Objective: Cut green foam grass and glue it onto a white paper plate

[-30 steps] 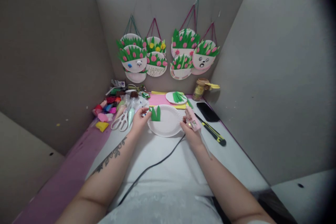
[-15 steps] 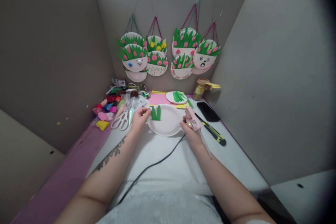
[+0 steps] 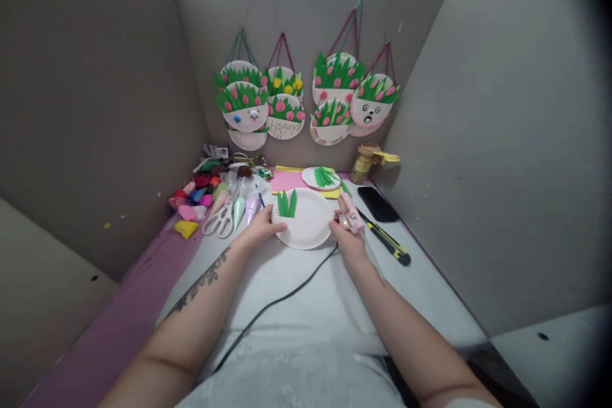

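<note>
Left hand grips a paper plate at its nine o'clock rim, thumb on top; right hand holds a pink glue gun at three o'clock, fingers curled around it. Green paper leaves stand at the plate's ten o'clock, near white scissors.

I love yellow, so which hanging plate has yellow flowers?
The upper plate in the second group from the left, just above the plate lettered "HAPPY". Its flowers are yellow; those visible on the others look pink.
</note>
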`<state>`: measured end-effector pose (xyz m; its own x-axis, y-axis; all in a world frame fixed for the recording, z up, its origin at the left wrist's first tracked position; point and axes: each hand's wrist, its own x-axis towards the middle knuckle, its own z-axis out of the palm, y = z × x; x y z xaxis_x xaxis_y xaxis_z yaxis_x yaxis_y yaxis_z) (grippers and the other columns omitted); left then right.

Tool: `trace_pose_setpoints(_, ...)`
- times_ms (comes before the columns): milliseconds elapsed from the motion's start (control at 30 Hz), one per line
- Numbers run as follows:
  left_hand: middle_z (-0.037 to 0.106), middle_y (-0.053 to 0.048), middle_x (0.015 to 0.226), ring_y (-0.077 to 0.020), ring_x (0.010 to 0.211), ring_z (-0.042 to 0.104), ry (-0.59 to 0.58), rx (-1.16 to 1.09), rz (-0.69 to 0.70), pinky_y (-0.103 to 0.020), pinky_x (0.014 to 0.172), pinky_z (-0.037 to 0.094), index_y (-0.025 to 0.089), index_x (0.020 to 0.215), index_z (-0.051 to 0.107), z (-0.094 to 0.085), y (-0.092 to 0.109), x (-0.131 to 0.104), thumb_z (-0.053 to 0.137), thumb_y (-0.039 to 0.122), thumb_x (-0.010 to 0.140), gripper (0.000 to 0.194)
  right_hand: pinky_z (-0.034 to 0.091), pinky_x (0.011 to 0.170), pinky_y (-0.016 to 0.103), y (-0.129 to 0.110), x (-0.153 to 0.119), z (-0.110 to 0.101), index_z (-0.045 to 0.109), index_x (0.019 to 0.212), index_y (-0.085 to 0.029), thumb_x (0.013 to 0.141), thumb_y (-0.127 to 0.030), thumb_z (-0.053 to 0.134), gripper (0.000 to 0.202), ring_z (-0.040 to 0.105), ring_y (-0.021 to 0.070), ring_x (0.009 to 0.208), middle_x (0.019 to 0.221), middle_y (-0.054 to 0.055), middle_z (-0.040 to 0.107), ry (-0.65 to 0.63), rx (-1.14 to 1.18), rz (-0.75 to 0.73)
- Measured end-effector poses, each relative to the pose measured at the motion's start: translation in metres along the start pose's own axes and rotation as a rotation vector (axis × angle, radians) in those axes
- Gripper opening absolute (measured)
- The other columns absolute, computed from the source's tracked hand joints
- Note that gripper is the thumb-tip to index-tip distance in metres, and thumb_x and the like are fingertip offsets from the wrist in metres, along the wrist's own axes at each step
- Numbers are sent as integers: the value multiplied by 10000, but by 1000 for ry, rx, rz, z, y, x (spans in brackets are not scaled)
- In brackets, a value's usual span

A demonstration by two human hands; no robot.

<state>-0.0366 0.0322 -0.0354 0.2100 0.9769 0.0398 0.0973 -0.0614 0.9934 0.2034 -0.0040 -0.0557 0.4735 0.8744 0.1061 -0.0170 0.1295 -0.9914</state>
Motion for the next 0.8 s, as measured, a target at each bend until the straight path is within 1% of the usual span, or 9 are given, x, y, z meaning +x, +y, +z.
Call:
trace_pose_setpoints(67,722,-87,970,-294,937,666,46,76,-21,-357,783,524,161,1033,639,0,-2,0,831,235,540,535,508,675,271,7,4,-1,677,1021,-180,608,-297,737,434,648,167,762,904,22,688,10,-12,24)
trace_pose_setpoints(133,723,-82,951,-292,917,671,70,93,-32,-359,772,528,162,1045,636,1,-3,1,825,229,547,536,492,622,247,11,7,-1,675,1021,-195,601,-302,746,440,632,147,709,862,3,682,5,8,27)
trace_pose_setpoints(233,718,-84,985,-275,905,680,93,54,-29,-361,781,534,153,1082,600,1,-2,1,820,237,566,567,470,559,225,14,8,0,663,996,-210,588,-304,759,429,621,137,666,806,-18,670,-33,109,28)
trace_pose_setpoints(333,706,-101,1060,-265,951,676,120,10,4,-359,823,534,145,1099,574,0,0,0,815,251,588,574,464,537,215,15,9,1,650,966,-216,567,-279,775,422,617,130,646,761,-37,656,-72,181,38)
trace_pose_setpoints(467,686,-111,1147,-269,1031,655,8,-29,44,-362,866,527,155,1144,566,-1,-1,1,809,265,603,603,453,511,207,16,10,3,646,957,-217,562,-265,782,420,597,117,603,730,-46,645,-79,179,44)
trace_pose_setpoints(533,686,-107,1136,-261,1010,657,-4,-28,39,-353,839,530,157,1148,563,-2,-3,2,790,270,618,588,460,512,210,17,11,2,645,964,-216,556,-265,785,435,600,122,605,727,-45,643,-75,178,49)
trace_pose_setpoints(667,703,-72,973,-218,838,667,22,-43,-39,-302,691,520,152,1112,560,-4,-3,1,727,222,635,511,457,492,213,19,14,1,647,965,-205,543,-292,781,452,599,129,590,716,-38,641,-40,132,71)
trace_pose_setpoints(733,697,-43,879,-197,765,656,-25,-66,-78,-278,637,501,158,1065,577,-4,-1,-2,715,199,623,465,439,468,205,20,17,-1,649,984,-193,554,-310,761,460,590,124,573,740,-25,649,-27,86,59)
trace_pose_setpoints(800,690,-30,829,-181,721,645,-106,-75,-103,-263,607,487,168,1002,602,-3,2,-6,714,189,616,403,427,453,198,21,19,-4,648,1012,-178,572,-313,734,468,588,119,568,780,-5,659,-39,29,24)
